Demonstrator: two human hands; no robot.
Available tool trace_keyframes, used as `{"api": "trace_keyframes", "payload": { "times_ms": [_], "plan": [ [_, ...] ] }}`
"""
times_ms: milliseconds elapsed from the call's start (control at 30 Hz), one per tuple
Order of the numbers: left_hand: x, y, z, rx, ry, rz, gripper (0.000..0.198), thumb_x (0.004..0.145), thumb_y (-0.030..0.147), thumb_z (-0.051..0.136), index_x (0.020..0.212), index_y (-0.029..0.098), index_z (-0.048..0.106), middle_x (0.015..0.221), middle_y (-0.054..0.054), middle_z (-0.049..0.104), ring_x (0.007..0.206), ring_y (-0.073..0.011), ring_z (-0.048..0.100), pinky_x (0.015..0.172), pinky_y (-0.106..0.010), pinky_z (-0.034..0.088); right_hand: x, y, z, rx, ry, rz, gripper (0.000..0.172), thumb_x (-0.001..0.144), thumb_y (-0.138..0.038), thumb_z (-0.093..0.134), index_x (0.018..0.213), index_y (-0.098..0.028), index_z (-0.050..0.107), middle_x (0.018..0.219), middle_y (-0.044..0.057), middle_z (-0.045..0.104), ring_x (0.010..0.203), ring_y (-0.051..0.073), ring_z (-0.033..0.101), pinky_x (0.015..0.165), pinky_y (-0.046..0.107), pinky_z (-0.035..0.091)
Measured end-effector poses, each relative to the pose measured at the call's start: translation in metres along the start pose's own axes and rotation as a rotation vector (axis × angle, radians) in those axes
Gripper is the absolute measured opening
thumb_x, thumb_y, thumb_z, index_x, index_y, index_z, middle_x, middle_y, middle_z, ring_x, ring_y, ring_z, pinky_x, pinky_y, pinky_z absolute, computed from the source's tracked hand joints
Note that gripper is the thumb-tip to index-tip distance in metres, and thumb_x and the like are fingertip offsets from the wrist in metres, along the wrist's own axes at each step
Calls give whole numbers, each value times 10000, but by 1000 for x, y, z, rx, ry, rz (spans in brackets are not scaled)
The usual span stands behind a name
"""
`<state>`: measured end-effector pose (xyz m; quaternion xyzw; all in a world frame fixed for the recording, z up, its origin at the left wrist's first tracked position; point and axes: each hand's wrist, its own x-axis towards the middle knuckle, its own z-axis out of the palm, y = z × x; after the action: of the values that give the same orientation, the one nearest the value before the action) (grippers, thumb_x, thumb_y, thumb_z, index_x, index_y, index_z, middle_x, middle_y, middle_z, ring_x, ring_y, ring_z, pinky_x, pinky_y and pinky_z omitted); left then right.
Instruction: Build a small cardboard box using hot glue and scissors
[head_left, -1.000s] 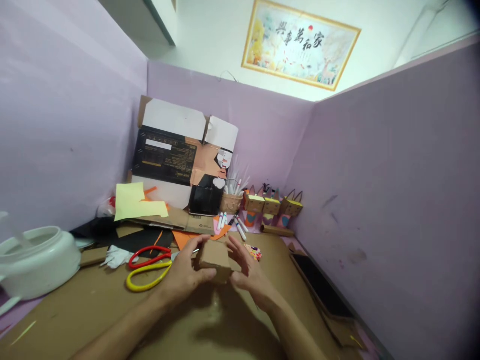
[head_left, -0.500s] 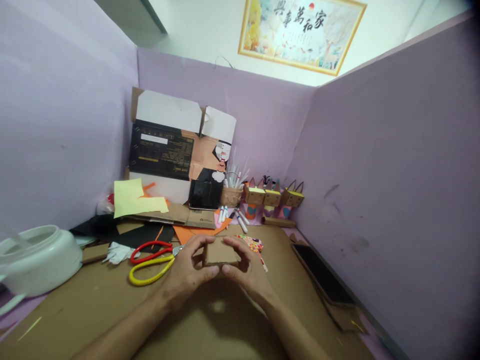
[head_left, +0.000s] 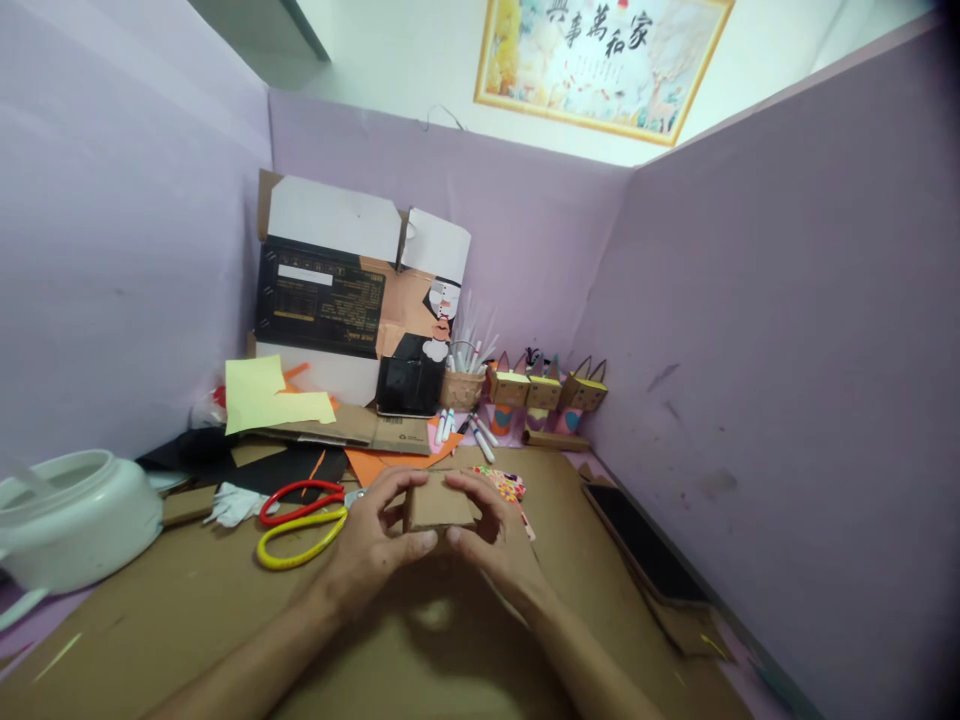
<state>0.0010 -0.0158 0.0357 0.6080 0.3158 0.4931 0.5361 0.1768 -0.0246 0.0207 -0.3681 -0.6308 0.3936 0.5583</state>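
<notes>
A small brown cardboard box (head_left: 440, 503) is held between my two hands, just above the cardboard-covered table (head_left: 427, 660). My left hand (head_left: 381, 525) grips its left side, thumb at the near edge and fingers at the far edge. On the right side my right hand (head_left: 491, 530) closes round it in the same way. The box's top faces up; its underside is hidden. Scissors (head_left: 301, 540) with one red and one yellow handle lie just left of my left hand. Beyond my right hand is a piece of colourful patterned material (head_left: 504, 484), partly covered.
At left stands a white pot (head_left: 82, 520); a crumpled white tissue (head_left: 236, 505) lies nearby. Yellow paper (head_left: 262, 395), a flattened printed carton (head_left: 322, 300), a basket of markers (head_left: 464, 390) and cardboard animal figures (head_left: 544, 392) line the back. A dark phone-like slab (head_left: 649, 545) lies right.
My hands keep nearly the same grip on the cardboard box. The right thumb has shifted very slightly along its near edge, and the view has moved a little.
</notes>
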Motion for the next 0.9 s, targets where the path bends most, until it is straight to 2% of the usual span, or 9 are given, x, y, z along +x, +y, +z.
{"api": "trace_keyframes", "payload": {
  "times_ms": [333, 467, 633, 800, 900],
  "plan": [
    [3, -4, -2, 25, 2, -5, 496, 656, 295, 727, 1114, 203, 558, 1274, -88, 484, 1105, -293, 554, 887, -348, 491, 1, 1, -1, 65, 8, 15, 393, 663, -218, 671, 1052, -258, 642, 1225, 84, 506, 1171, 271, 476, 765, 316, 514],
    [2, -4, -1, -38, -18, -35, 652, 659, 300, 732, 1238, 195, 451, 1278, -126, 521, 1138, -302, 542, 925, -379, 473, 2, 1, -1, 90, 16, 6, 395, 648, -216, 683, 1039, -254, 645, 1213, 86, 510, 1158, 277, 482, 749, 315, 520],
    [4, -10, -2, -34, 25, -5, 873, 612, 312, 767, 1353, 166, 329, 1402, -151, 418, 1277, -305, 412, 1019, -358, 402, 2, 3, -2, 97, 6, -9, 407, 651, -211, 684, 1053, -254, 640, 1217, 88, 505, 1163, 279, 484, 777, 324, 513],
    [6, -11, -4, -83, -61, -69, 928, 641, 329, 750, 1396, 132, 249, 1426, -162, 393, 1288, -305, 402, 1032, -368, 392, 3, 7, -3, 104, -1, -20, 420, 646, -208, 691, 1059, -262, 636, 1239, 87, 489, 1172, 281, 483, 798, 340, 514],
    [6, -8, -2, -126, -69, -85, 909, 631, 319, 758, 1376, 122, 276, 1410, -164, 417, 1279, -307, 414, 1029, -369, 396, 2, 8, -2, 96, 2, -26, 415, 646, -212, 696, 1054, -265, 639, 1245, 87, 484, 1171, 283, 486, 791, 336, 518]
  ]
}}
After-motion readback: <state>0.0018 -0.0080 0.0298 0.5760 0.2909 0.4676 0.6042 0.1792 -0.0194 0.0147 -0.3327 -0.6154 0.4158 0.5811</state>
